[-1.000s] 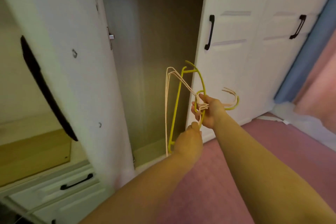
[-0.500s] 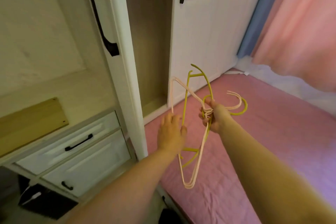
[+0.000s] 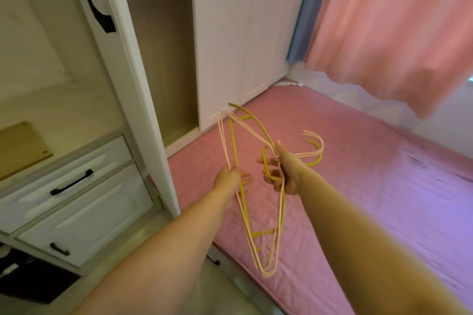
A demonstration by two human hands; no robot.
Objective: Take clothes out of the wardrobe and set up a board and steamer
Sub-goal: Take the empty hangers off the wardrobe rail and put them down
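Pink and yellow-green wire hangers (image 3: 231, 140), several bunched together and bare of clothing, hang over the pink quilted bed cover (image 3: 358, 186), above its left edge and well in front of the open wardrobe compartment (image 3: 163, 46). No garment, board or steamer is in view.

Left to right: the left hand (image 3: 228, 178) meets the hangers' straight bars near its fingertips; its fingers look loosely extended, and whether they pinch the bars or merely touch them cannot be told. The right hand (image 3: 284, 174) holds the bunch at the necks, fingers curled round the wires just below the hooks (image 3: 316, 147), which jut out to its right.

Risks, as a judgement: the hangers are interlocked and held mainly at one point, so the long lower loops can swing, snag on each other or catch the wardrobe door (image 3: 133, 64). A slackened right grip would likely drop the bunch onto the bed cover or the floor beside it. Pulling one hanger free with the left hand could drag the others along, since their wires cross.
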